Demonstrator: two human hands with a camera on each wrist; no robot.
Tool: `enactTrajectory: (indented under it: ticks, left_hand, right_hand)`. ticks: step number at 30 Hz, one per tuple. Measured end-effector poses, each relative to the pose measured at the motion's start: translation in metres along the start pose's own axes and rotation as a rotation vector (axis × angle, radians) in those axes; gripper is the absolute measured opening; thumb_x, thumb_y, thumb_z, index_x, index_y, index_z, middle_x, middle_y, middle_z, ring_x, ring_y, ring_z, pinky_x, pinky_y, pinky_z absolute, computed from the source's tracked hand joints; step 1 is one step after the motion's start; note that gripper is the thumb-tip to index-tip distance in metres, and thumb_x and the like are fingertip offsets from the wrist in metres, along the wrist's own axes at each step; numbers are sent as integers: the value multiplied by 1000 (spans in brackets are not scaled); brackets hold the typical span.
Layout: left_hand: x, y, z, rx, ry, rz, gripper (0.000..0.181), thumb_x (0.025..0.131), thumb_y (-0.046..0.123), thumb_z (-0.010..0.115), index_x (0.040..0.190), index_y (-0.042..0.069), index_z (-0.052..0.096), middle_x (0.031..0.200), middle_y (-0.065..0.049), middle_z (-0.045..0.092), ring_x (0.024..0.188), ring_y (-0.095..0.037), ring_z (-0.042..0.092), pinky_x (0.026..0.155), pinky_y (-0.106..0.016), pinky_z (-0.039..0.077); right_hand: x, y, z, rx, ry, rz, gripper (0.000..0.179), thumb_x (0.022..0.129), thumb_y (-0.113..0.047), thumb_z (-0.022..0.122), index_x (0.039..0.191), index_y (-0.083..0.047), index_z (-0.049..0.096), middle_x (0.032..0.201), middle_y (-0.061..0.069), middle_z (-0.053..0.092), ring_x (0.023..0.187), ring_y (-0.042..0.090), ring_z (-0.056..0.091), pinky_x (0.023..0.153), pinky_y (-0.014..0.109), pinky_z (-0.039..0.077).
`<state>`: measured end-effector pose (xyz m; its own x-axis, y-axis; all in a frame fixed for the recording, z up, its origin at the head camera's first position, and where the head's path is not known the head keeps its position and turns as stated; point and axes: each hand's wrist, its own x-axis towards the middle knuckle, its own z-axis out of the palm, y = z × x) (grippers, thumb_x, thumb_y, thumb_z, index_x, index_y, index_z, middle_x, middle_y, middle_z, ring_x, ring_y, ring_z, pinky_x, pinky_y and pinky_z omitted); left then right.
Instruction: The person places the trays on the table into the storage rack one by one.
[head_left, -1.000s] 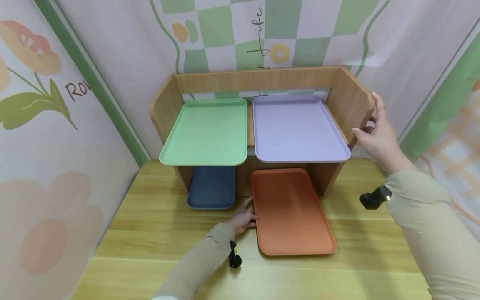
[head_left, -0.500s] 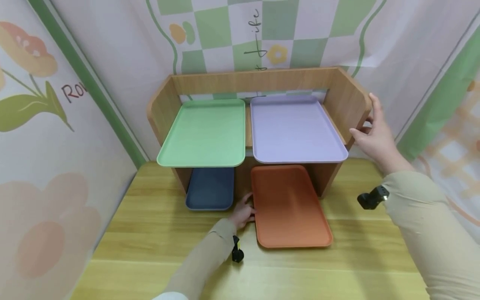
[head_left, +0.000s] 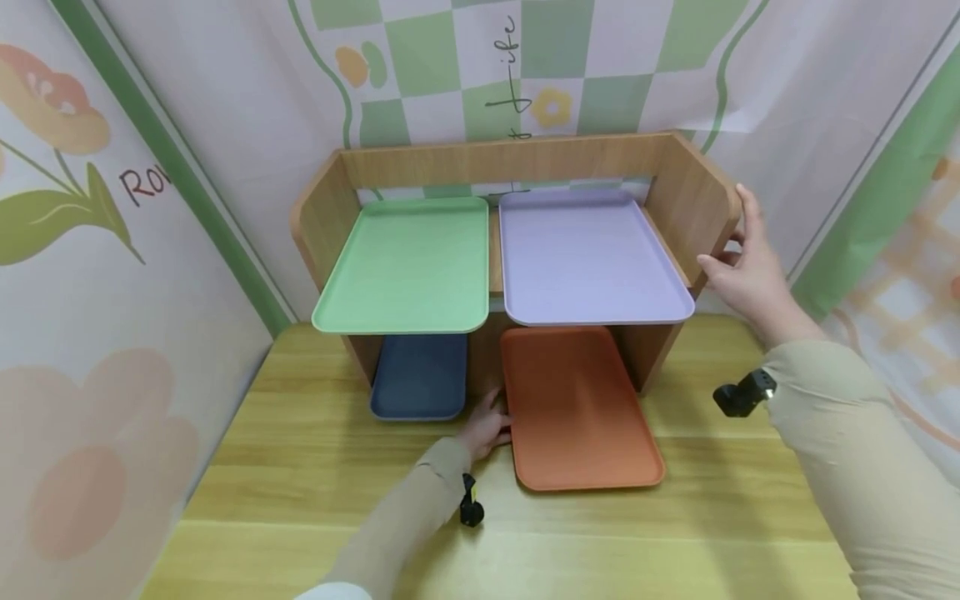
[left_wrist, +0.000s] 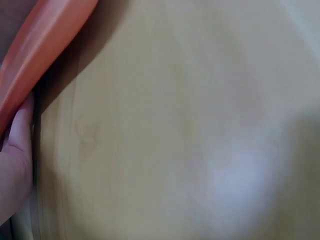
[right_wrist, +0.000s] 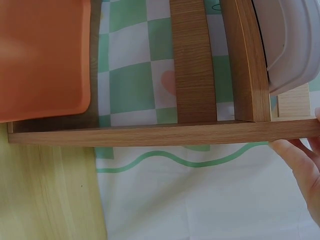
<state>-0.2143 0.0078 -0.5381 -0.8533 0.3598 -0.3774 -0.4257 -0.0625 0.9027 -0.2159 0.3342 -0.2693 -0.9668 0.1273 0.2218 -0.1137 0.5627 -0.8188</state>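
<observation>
In the head view an orange tray (head_left: 581, 417) lies with its far end inside the lower right of a wooden shelf (head_left: 510, 162) and its near end out over the table. My left hand (head_left: 483, 427) holds the tray's left rim; the left wrist view shows a thumb (left_wrist: 21, 127) right at the orange underside, other fingers partly hidden. With thumb and fingers, my right hand (head_left: 753, 271) grips the front edge of the shelf's right side panel (right_wrist: 150, 134). Above, a green tray (head_left: 412, 267) and a lilac tray (head_left: 588, 258) rest side by side on the upper level.
A dark blue tray (head_left: 420, 379) sits in the lower left of the shelf, just left of my left hand. The shelf stands at the back of a light wooden table (head_left: 300, 500), against a patterned curtain (head_left: 420, 58).
The orange tray has slid away from me, farther into the lower shelf, with my left hand moving along at its rim. My right hand stays on the side panel.
</observation>
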Motion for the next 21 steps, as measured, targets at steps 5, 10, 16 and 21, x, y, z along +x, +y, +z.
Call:
enactTrajectory:
  ticks: [5,10,16,21]
  left_hand:
    - [-7,-2,-3,-36,-37,-18,80,91,-6,51,153,14,6,140,-27,41,113,-33,58,90,-46,52]
    - [-9,-3,-3,-50,-46,-4,79,90,-9,51,153,15,10,133,-25,50,107,-29,61,84,-41,55]
    - [-7,0,-1,-37,-16,21,77,88,-12,49,152,14,16,129,-25,53,96,-24,64,72,-35,56]
    - [0,2,1,-27,13,34,75,87,-13,47,151,14,20,130,-25,51,89,-20,63,68,-32,55]
  right_hand:
    - [2,0,1,5,-10,18,91,94,-7,50,139,-61,-7,147,34,21,120,53,41,60,13,52]
    - [2,0,1,6,-8,19,92,94,-6,51,139,-62,-6,146,35,21,121,54,41,60,13,52]
    - [1,1,0,-2,4,21,92,94,-6,52,139,-62,-6,145,35,23,118,53,42,59,12,51]
    - [1,0,1,-7,8,17,92,93,-6,51,139,-61,-6,146,35,23,118,54,42,57,11,50]
